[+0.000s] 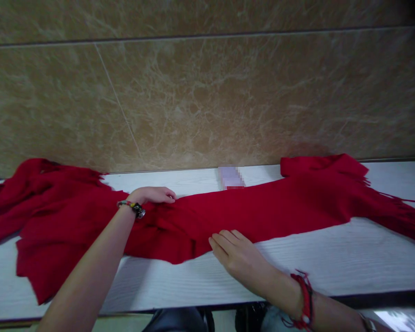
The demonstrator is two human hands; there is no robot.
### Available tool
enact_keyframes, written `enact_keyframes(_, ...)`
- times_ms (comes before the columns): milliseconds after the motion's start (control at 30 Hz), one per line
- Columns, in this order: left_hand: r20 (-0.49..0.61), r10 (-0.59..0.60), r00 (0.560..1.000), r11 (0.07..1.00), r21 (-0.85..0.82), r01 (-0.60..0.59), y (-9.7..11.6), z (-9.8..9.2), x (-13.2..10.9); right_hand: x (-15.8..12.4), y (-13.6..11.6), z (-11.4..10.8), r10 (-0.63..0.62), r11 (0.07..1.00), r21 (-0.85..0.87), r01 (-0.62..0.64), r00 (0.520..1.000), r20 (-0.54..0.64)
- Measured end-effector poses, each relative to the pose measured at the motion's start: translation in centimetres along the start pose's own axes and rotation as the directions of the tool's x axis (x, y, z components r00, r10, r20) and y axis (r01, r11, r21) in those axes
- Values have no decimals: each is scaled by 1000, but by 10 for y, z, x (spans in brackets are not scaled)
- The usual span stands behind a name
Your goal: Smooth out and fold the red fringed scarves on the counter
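A long red scarf point(259, 212) with fringed ends lies stretched sideways over a white wood-grain tabletop. Its left part is bunched in loose folds, and wrinkles run through the cloth between my hands. At the far edge, my left hand point(154, 195) has its thumb and fingers drawn together on the fabric. My right hand point(233, 256) rests at the near edge, fingers stretched out over the cloth and its thumb not clearly visible. Toward the right, the scarf is partly turned over, with its fringe trailing to the table's right side.
A small pale purple packet point(231, 178), partly blurred, sits behind the scarf near the wall. The brown marbled tile wall point(207, 101) rises directly behind the white table point(297, 263). The table's dark front edge runs close to my body, with my legs below it.
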State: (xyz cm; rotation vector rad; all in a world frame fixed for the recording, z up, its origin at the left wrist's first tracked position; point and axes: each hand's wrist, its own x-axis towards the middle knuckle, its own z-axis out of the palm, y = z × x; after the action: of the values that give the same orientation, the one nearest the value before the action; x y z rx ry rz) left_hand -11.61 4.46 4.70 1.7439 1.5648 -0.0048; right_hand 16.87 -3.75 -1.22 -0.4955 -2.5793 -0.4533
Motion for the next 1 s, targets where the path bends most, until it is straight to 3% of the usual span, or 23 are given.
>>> enact_keyframes(167, 22, 8, 1000, 1000, -29, -7, -9, 3, -2, 14, -10, 6, 8, 1000, 0, -8, 1000, -2)
enact_keyframes(567, 26, -46, 999, 998, -36, 47, 1, -1, 0, 18, -6, 14, 100, 995, 31, -99, 993, -65)
enact_keyframes(667, -22, -32, 999, 999, 5, 32, 3, -2, 4, 18, -6, 13, 106, 993, 55, -103, 993, -54)
enact_keyframes(867, -219, 2, 976, 988, 154, 32, 2, -5, 19, 16, -7, 7, 90, 994, 58, -88, 995, -47)
enact_keyframes(1000, -244, 43, 969, 974, 226, 14, 2, 1, 23, 14, -7, 10, 37, 997, 71, -37, 999, -8)
